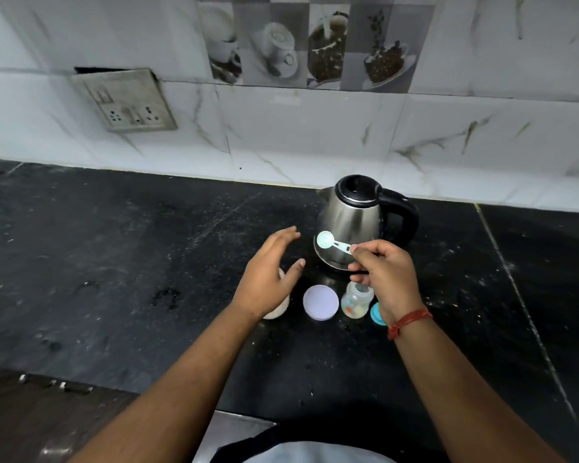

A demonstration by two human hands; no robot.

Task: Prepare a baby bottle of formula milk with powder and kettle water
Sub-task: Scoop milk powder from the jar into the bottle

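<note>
My right hand (386, 277) pinches the handle of a pale blue measuring scoop (330, 241), held in the air in front of the steel kettle (351, 215). Below that hand stands the open baby bottle (356, 300), and its blue cap (376, 314) lies just to its right, partly hidden by my wrist. My left hand (269, 272) hovers with straight fingers over the powder jar (278, 310), which it mostly hides. The jar's round white lid (321, 303) lies flat between the jar and the bottle.
All of this sits on a black stone counter (131, 262) against a white tiled wall. A switch and socket plate (127, 100) is on the wall at the left. The counter's front edge runs near my body.
</note>
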